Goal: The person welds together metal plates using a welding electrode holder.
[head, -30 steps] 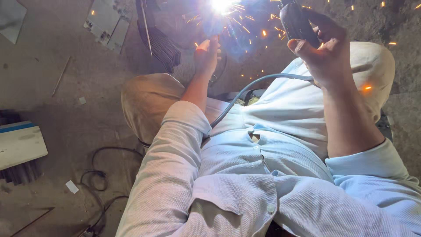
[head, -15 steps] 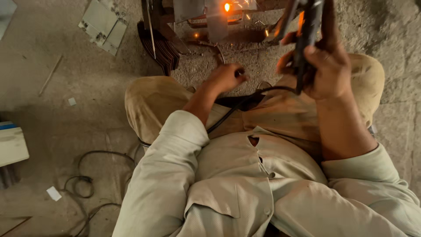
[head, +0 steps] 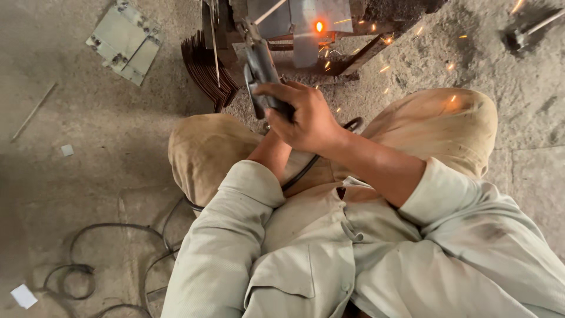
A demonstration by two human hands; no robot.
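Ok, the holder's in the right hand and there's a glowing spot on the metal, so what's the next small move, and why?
Probably swing the rod a little to the right, toward the glowing spot. The right hand grips the electrode holder left of that spot, with the rod angled up and away from it, and sparks lie scattered on the floor.

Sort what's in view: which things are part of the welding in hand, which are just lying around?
In use:
right hand gripping the electrode holder
black cable running from it
metal workpiece with a glowing spot

Lying about:
flat metal plate
thin rod
loose coiled cables
white scraps

The left hand is hidden.
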